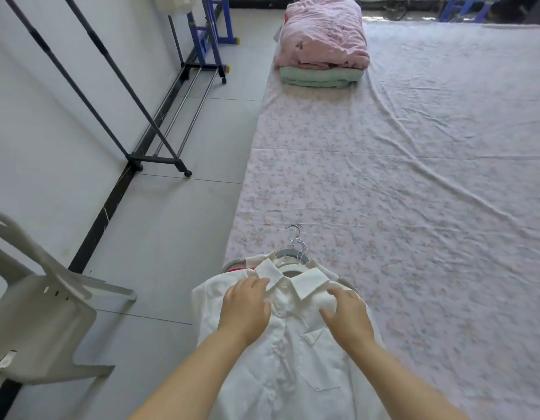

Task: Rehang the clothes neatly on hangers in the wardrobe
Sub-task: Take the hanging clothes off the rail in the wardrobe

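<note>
A white shirt point(293, 359) is laid on the near edge of the bed point(414, 177). It looks soft, light and floppy, so it is best held at the shoulders, over the hanger. The left hand point(246, 307) is pressed flat on one shoulder, fingers together. The right hand point(347, 316) is bent over the other; a pinch cannot be told. Metal hooks point(299, 247) are seen past the collar. The rack point(159, 131) is well apart.

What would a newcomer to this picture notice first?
The left hand and the right hand rest on a white shirt at the bottom centre. Metal hanger hooks stick out above its collar, and a pink bundle lies far up the floral sheet.
</note>
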`<state>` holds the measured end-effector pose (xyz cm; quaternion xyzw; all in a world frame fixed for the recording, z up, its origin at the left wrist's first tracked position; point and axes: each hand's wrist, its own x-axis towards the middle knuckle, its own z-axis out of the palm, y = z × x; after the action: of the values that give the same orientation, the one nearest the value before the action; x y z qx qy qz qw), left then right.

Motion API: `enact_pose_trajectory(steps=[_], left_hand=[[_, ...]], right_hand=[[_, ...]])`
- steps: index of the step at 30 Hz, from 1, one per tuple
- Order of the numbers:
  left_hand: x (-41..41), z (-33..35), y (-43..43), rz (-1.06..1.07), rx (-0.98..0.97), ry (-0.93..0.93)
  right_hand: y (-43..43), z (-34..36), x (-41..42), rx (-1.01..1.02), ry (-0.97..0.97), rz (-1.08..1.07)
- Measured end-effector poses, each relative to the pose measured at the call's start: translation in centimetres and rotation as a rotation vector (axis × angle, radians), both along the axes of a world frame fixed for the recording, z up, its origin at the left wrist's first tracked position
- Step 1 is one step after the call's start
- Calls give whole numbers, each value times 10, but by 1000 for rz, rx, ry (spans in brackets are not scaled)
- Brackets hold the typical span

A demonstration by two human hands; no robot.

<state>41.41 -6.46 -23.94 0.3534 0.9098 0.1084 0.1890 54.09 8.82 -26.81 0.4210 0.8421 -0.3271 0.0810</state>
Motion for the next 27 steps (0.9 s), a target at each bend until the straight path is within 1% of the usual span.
enact_pose_trajectory(steps=[3,6,9,12,16,19,22,27], left_hand=[[2,14,6,-44,-3,19],[7,33,13,-132,18,55],[17,54,21,-246,64,91],[33,72,30,-428,68,116],[67,91,34,-707,78,105],[108,105,25,-929,66,113],[167,122,11,-1151,81,112],[296,152,-34,-1550,130,99]], right_hand=[[-5,14,18,16,-64,17],[-11,36,35,57,-67,-18],[-22,62,56,125,-63,-81],[-39,89,86,173,-52,-195],[-84,118,147,244,-83,-417],[-137,135,204,242,-144,-617],[-203,152,266,282,-220,-844],[-334,176,361,283,-347,-1212]])
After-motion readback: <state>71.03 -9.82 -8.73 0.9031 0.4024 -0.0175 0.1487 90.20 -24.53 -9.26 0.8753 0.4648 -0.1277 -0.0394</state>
